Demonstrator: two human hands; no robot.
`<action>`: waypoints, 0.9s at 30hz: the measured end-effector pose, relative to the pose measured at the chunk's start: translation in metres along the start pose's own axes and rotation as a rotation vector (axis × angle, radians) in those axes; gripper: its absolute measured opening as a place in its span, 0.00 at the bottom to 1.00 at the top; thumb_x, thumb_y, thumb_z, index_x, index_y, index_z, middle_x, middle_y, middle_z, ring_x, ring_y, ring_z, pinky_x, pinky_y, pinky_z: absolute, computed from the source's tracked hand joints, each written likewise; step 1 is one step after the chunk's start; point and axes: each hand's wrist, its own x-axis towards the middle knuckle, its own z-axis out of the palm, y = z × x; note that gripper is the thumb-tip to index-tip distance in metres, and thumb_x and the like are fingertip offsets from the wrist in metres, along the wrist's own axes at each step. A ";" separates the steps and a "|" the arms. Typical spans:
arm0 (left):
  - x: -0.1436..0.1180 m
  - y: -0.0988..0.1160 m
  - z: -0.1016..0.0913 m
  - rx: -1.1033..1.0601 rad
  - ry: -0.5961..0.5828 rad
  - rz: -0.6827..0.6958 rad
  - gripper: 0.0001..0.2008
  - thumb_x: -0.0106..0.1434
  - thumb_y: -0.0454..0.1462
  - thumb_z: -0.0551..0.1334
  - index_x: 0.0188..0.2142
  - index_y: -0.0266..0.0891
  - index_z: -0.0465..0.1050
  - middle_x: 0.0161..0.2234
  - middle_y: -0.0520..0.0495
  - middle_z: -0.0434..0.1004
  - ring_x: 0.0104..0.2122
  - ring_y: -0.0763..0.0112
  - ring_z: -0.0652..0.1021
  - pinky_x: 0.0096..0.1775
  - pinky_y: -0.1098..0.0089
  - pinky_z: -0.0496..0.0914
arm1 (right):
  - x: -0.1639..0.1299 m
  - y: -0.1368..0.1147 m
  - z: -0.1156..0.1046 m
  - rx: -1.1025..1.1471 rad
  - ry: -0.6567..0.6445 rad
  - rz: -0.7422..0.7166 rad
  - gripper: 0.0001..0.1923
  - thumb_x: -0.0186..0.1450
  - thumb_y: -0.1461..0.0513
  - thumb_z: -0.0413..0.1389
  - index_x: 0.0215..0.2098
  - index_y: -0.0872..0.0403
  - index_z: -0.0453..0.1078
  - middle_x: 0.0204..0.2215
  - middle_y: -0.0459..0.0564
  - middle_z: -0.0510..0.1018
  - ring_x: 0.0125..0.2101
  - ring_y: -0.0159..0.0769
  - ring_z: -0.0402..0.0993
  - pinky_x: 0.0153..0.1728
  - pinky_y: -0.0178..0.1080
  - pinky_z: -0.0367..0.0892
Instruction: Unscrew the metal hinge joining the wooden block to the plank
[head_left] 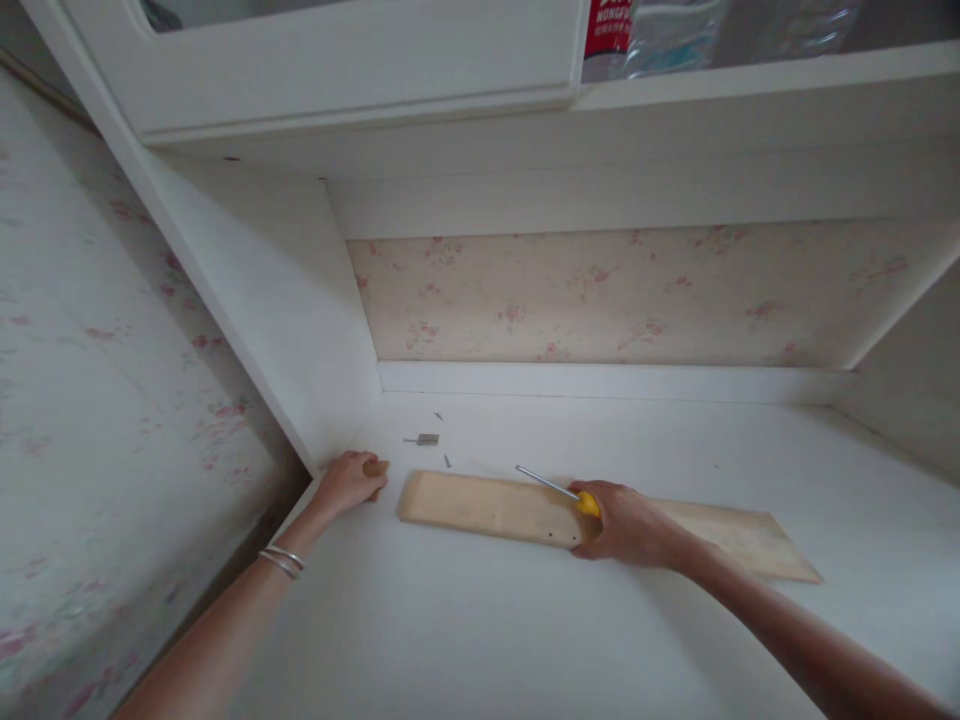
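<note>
My left hand (pixel 351 482) is closed around a small piece of wood (pixel 377 467), near the left side panel. A screwdriver (pixel 588 503) with a yellow handle is in my right hand (pixel 626 525), its metal shaft pointing left over the wood. The fingers of that same hand also straddle a pale wooden board (pixel 480 506) lying flat, with two small dark holes beside them. More wood (pixel 739 538) emerges to the right of the hand; whether it is the same board is hidden.
On the white surface (pixel 465 620) lie a small metal piece with a thin shaft (pixel 428 439) and two screws, one (pixel 439 416) behind it and one (pixel 448 461) in front. A white side panel (pixel 277 290) rises at left. Overhead, a shelf (pixel 750 95) holds plastic-wrapped bottles (pixel 675 40).
</note>
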 end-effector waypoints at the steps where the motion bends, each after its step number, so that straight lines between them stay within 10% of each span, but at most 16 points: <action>1: -0.002 0.001 0.000 0.001 0.007 0.008 0.17 0.51 0.42 0.60 0.40 0.40 0.75 0.44 0.41 0.75 0.42 0.61 0.74 0.44 0.69 0.65 | 0.001 0.005 -0.002 -0.002 0.022 0.032 0.33 0.45 0.52 0.62 0.49 0.48 0.69 0.43 0.51 0.76 0.41 0.43 0.72 0.40 0.38 0.63; 11: -0.023 0.019 0.007 -0.164 0.068 0.067 0.17 0.55 0.43 0.59 0.44 0.40 0.73 0.47 0.45 0.71 0.42 0.66 0.74 0.47 0.69 0.65 | 0.061 0.035 -0.032 -0.272 0.181 0.304 0.28 0.51 0.47 0.57 0.46 0.53 0.68 0.35 0.55 0.77 0.34 0.45 0.73 0.30 0.38 0.60; 27: -0.059 0.038 0.018 -0.188 0.112 0.245 0.16 0.57 0.40 0.59 0.44 0.44 0.75 0.47 0.45 0.71 0.48 0.62 0.70 0.55 0.63 0.62 | 0.171 -0.003 -0.022 -0.358 0.036 0.090 0.31 0.49 0.46 0.59 0.46 0.55 0.69 0.39 0.58 0.76 0.38 0.45 0.73 0.34 0.39 0.63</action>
